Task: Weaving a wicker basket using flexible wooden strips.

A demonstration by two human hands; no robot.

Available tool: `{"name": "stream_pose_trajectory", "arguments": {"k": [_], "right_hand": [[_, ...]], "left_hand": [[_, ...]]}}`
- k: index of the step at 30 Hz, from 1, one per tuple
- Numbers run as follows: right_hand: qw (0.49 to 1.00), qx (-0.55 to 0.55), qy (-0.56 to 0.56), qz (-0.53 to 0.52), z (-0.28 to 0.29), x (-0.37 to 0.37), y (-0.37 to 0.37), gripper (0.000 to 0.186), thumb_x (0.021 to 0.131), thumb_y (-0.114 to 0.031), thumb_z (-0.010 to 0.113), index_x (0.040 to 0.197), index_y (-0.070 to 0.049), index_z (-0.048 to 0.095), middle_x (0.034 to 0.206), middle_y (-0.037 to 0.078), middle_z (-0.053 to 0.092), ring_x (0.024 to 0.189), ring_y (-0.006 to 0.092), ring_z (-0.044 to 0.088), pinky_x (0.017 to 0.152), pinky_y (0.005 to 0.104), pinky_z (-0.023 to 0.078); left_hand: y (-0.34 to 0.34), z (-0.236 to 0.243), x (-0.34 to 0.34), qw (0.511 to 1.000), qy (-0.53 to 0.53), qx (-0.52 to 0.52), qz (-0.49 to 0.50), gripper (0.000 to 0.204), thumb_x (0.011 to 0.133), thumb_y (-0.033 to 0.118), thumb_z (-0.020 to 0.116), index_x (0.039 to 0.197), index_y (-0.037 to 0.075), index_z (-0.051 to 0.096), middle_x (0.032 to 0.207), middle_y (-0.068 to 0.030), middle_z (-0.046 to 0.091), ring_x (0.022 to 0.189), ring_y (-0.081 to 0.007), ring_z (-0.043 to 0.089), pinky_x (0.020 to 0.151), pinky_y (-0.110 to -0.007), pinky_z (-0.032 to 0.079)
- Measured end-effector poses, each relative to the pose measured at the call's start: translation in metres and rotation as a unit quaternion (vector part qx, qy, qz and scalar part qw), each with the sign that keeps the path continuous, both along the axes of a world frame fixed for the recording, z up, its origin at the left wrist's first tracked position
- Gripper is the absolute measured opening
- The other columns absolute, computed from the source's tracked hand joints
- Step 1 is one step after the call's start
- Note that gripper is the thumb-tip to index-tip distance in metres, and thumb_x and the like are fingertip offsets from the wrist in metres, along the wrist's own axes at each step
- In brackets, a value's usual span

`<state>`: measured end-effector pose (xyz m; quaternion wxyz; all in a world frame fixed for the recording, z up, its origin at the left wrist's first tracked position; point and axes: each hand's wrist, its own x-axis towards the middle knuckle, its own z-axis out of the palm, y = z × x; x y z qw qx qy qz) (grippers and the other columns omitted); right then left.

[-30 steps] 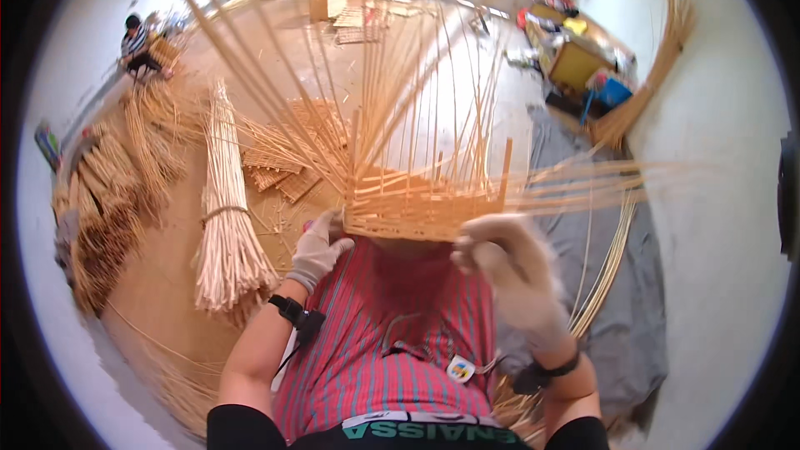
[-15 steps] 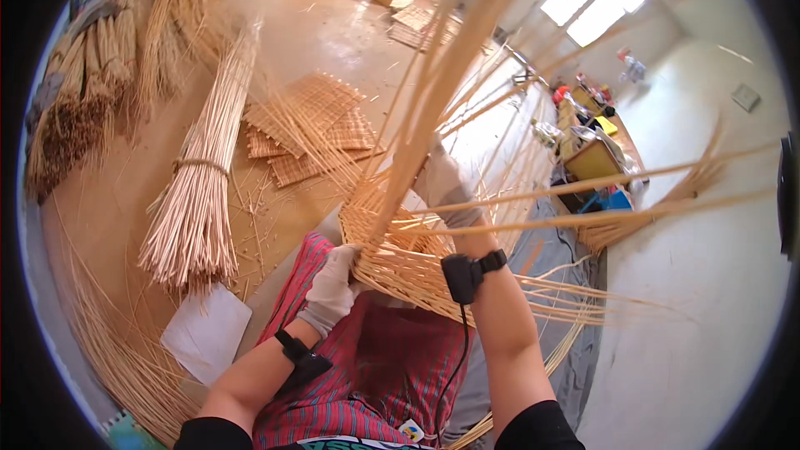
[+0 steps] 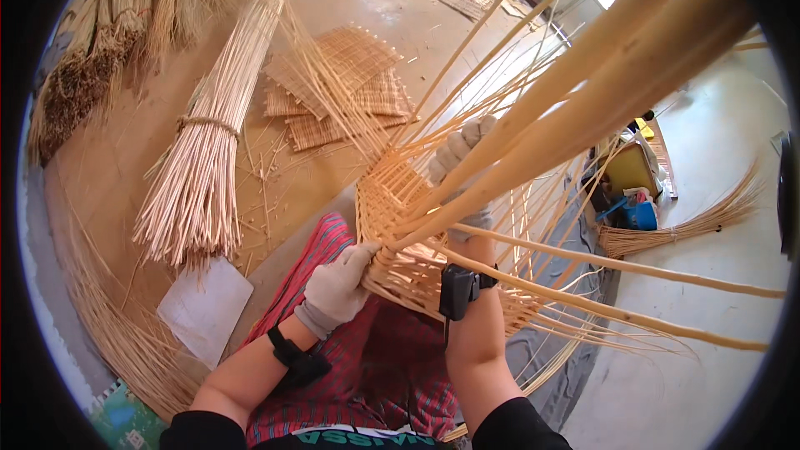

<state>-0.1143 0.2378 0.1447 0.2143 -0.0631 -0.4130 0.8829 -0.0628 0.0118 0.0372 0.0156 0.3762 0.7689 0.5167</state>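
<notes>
Woven basket [image 3: 386, 193], frame centre. Left hand [image 3: 337, 285], gloved: closed on basket corner. Right hand [image 3: 461, 148], above centre: fingers curled, cannot tell hold. Tied rod bundle [image 3: 204, 146], upper left.

We're wearing off-wht gloves [image 3: 337, 283], L one w/ a greyish cuff [image 3: 316, 321]. L wrist has a blk strap [image 3: 280, 347] w/ a dark unit [image 3: 305, 371]; R has a boxy blk module [image 3: 457, 290] w/ rounded corners. Sleeves [image 3: 521, 427] short, blk. Green lettering [image 3: 368, 438] on our front, partly cut off. Red cloth [image 3: 400, 383] over our lap, w/ thin blue-grey stripes, creased, dark mid-section.
</notes>
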Motion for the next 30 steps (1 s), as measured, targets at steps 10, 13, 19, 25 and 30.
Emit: {"name": "stream_pose_trajectory", "arguments": {"k": [10, 13, 19, 25, 30], "right_hand": [[0.985, 0.112, -0.122, -0.046, 0.002, 0.020, 0.008, 0.036, 0.105, -0.048, 0.048, 0.103, -0.012, 0.057, 0.066, -0.004, 0.044, 0.054, 0.0097, 0.045, 0.049, 0.0262, 0.046], [0.954, 0.222, -0.194, -0.062, 0.015, 0.067, -0.003, 0.039, 0.104, -0.034, 0.054, 0.134, -0.009, 0.049, 0.093, 0.005, 0.060, 0.076, 0.0148, 0.061, 0.071, 0.0328, 0.057], [0.843, 0.419, -0.291, -0.171, -0.004, 0.183, 0.014, 0.041, 0.099, -0.017, 0.062, 0.138, -0.008, 0.051, 0.114, 0.009, 0.066, 0.094, 0.0163, 0.066, 0.080, 0.0316, 0.056], [0.427, 0.711, -0.281, -0.483, -0.012, 0.281, 0.064, 0.048, 0.094, -0.026, 0.065, 0.134, -0.001, 0.055, 0.122, 0.023, 0.064, 0.117, 0.0413, 0.060, 0.100, 0.0466, 0.047], [0.424, 0.634, -0.584, -0.278, 0.017, 0.301, 0.112, 0.076, 0.095, -0.063, 0.046, 0.134, 0.001, 0.056, 0.115, 0.025, 0.068, 0.110, 0.0424, 0.065, 0.095, 0.0475, 0.050]], "left_hand": [[0.003, -0.012, 0.010, 0.990, -0.113, 0.075, -0.033, 0.055, 0.076, 0.007, 0.077, 0.127, 0.010, 0.058, 0.111, -0.0132, 0.064, 0.103, -0.0305, 0.065, 0.087, -0.038, 0.054], [-0.006, -0.014, 0.015, 0.989, -0.113, 0.088, -0.020, 0.055, 0.075, 0.006, 0.078, 0.127, 0.011, 0.059, 0.108, -0.0123, 0.065, 0.099, -0.0289, 0.067, 0.087, -0.037, 0.054], [-0.011, -0.013, 0.014, 0.997, -0.025, 0.075, 0.015, 0.050, 0.079, 0.011, 0.080, 0.125, 0.007, 0.061, 0.106, -0.0118, 0.069, 0.092, -0.0268, 0.069, 0.079, -0.038, 0.056], [-0.018, 0.003, -0.010, 0.947, -0.263, 0.077, -0.168, 0.046, 0.086, 0.011, 0.076, 0.128, 0.001, 0.061, 0.108, -0.0077, 0.071, 0.087, -0.0148, 0.065, 0.076, -0.030, 0.054], [0.011, 0.041, -0.074, 0.928, -0.300, 0.038, -0.216, 0.038, 0.096, 0.013, 0.064, 0.131, 0.001, 0.058, 0.108, -0.0071, 0.071, 0.092, -0.0150, 0.066, 0.082, -0.029, 0.055]]}}
